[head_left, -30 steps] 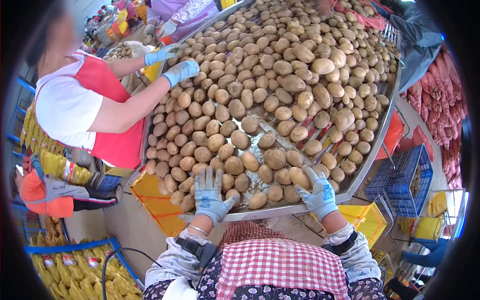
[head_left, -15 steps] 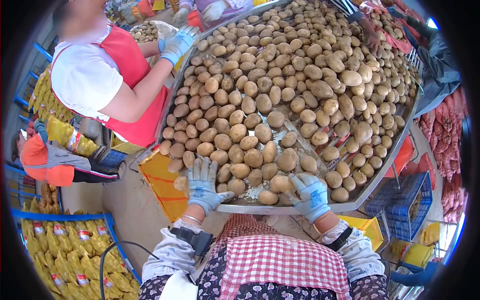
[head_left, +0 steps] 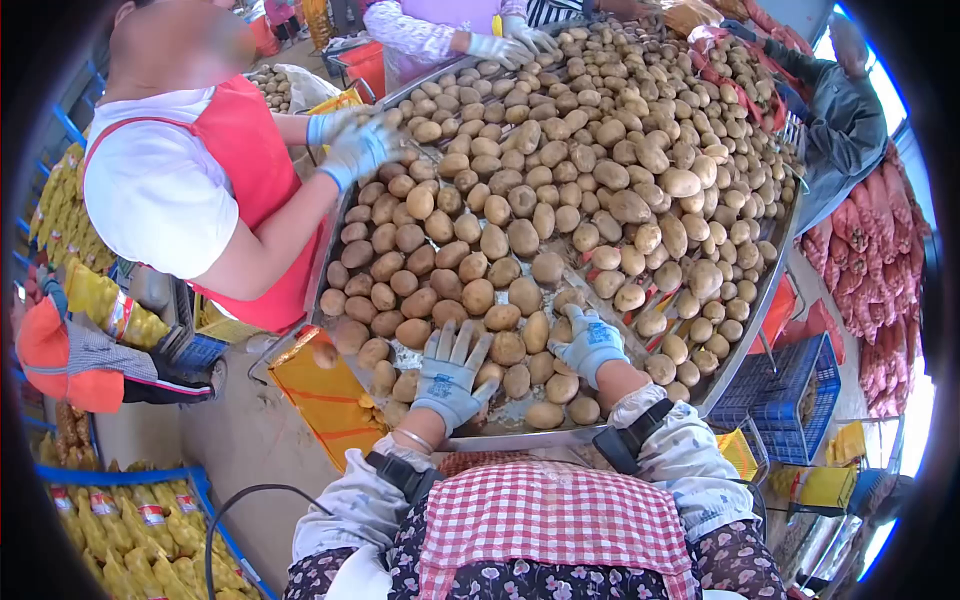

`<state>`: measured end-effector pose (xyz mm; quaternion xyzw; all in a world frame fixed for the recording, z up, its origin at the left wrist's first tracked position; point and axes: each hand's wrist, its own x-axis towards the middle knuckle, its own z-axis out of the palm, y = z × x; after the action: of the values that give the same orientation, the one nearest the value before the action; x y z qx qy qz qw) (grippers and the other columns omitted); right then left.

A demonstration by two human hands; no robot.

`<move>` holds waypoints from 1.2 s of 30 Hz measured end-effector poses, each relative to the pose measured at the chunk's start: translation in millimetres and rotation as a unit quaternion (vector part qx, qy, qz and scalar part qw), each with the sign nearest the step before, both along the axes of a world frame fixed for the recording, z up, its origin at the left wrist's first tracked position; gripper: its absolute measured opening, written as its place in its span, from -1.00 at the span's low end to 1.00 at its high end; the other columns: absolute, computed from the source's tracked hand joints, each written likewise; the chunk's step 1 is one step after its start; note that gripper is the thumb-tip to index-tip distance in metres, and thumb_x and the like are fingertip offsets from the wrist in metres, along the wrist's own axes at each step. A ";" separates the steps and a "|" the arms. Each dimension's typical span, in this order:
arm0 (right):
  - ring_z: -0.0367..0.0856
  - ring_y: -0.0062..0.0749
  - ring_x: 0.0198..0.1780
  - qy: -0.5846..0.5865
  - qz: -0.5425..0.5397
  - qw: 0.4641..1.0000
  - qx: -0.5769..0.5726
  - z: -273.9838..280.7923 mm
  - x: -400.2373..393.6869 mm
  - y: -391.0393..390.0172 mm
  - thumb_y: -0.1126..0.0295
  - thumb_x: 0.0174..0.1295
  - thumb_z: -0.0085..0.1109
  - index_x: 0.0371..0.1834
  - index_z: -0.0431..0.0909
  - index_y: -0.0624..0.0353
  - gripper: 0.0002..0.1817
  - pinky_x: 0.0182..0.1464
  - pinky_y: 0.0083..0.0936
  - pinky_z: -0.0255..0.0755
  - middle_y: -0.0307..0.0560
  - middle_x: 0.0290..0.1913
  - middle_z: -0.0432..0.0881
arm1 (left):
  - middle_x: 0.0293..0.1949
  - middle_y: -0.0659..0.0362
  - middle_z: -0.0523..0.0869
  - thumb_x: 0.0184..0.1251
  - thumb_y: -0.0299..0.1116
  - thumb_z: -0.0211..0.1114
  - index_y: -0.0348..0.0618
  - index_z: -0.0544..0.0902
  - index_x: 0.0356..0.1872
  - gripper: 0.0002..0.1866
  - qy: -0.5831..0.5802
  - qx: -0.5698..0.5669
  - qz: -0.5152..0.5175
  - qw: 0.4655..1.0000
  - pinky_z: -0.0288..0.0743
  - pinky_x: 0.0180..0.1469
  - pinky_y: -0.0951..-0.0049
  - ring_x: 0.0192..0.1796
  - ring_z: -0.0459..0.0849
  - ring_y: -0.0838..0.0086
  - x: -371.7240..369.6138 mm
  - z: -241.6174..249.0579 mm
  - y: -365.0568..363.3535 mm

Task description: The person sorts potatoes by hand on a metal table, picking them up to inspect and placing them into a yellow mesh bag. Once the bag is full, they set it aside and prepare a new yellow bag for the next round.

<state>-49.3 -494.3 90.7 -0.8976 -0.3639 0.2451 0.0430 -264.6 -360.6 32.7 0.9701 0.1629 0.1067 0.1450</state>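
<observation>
— What's the setting?
— A big metal sorting counter (head_left: 745, 285) heaped with potatoes, running away from the camera towards the upper right; a co-worker in a red apron (head_left: 255, 180) stands along its left edge.
— And the person's hands?
— Both gloved, at the near end. The left hand (head_left: 450, 370) lies flat, fingers spread, on the potatoes (head_left: 505, 345), gripping nothing. The right hand (head_left: 592, 342) curls over a potato (head_left: 563, 329) lying lengthwise up the counter; whether it grips, I can't tell.
</observation>
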 end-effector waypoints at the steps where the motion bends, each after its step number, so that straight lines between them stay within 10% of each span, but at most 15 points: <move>1: 0.53 0.10 0.15 -0.007 0.005 1.000 0.009 -2.3 -0.8 0.2 -0.03 0.13 0.24 0.34 0.30 -0.03 -0.28 0.18 -0.12 0.40 0.18 0.16 0.50 | 0.44 -0.12 0.18 0.20 0.08 0.20 -0.03 0.33 0.37 -0.27 -0.007 0.001 0.000 1.000 -0.15 0.46 -0.15 0.47 0.08 -0.13 -5.6 0.9 1.6; 9: 0.31 0.14 0.32 -0.164 0.032 0.969 0.183 -17.8 -19.3 -67.2 0.01 0.01 0.31 0.39 0.26 0.05 -0.16 0.34 0.00 0.15 0.18 0.28 0.39 | 0.38 -0.19 0.26 0.20 0.03 0.20 -0.03 0.46 0.28 -0.36 0.149 -0.079 0.006 0.986 0.29 0.28 0.00 0.27 0.40 -0.10 -46.5 41.2 26.7; 11: 0.15 0.21 0.41 -0.168 0.040 0.982 0.079 -13.0 -37.0 -83.8 -0.04 -0.02 0.32 0.41 0.22 0.13 -0.07 0.39 0.09 0.07 0.20 0.37 0.27 | 0.37 -0.19 0.28 0.19 0.03 0.21 -0.03 0.47 0.27 -0.37 0.213 -0.129 0.049 0.967 0.35 0.22 -0.01 0.22 0.46 -0.10 -35.8 47.1 29.6; 12: 0.09 0.22 0.44 -0.159 0.039 0.983 0.078 -22.2 -43.5 -90.2 -0.06 -0.03 0.33 0.42 0.20 0.13 -0.05 0.40 0.11 0.02 0.20 0.40 0.21 | 0.39 -0.16 0.27 0.18 0.06 0.22 -0.04 0.45 0.29 -0.33 0.059 -0.015 0.026 0.998 0.25 0.31 -0.04 0.31 0.37 -0.08 -35.2 17.1 35.4; 17: -0.05 0.20 0.51 -0.077 0.164 0.977 0.115 -13.3 -57.8 -55.1 -0.08 -0.04 0.37 0.43 0.14 0.15 0.00 0.47 0.07 -0.05 0.19 0.48 0.07 | 0.38 -0.09 0.28 0.14 0.15 0.23 -0.07 0.39 0.33 -0.23 -0.002 -0.038 -0.139 0.990 -0.09 0.46 -0.10 0.44 0.14 -0.05 2.0 17.6 15.9; 24: 0.54 -0.07 -0.06 -0.182 0.213 0.944 0.174 5.5 -28.6 -104.9 0.01 -0.13 0.42 0.01 0.54 0.14 -0.36 0.03 -0.18 0.40 -0.01 -0.13 0.57 | 0.35 -0.11 0.31 0.11 0.00 0.28 -0.07 0.46 0.25 -0.33 0.113 0.014 0.001 0.994 -0.03 0.44 -0.08 0.37 0.26 -0.04 -63.5 28.7 33.0; 36: 0.60 -0.06 -0.13 -0.073 0.239 0.956 0.151 1.5 -35.0 -63.7 0.04 -0.07 0.39 0.15 0.46 0.10 -0.31 -0.16 -0.18 0.47 -0.01 -0.08 0.60 | 0.38 -0.11 0.25 0.06 0.13 0.30 -0.10 0.34 0.35 -0.16 0.138 0.000 -0.011 0.990 -0.09 0.43 -0.16 0.46 0.11 -0.10 -74.3 16.9 35.6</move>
<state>-84.3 -558.0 92.2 -0.7829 -0.6027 0.1244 0.0912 -338.8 -325.1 49.7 0.9774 0.1703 -0.0299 0.1219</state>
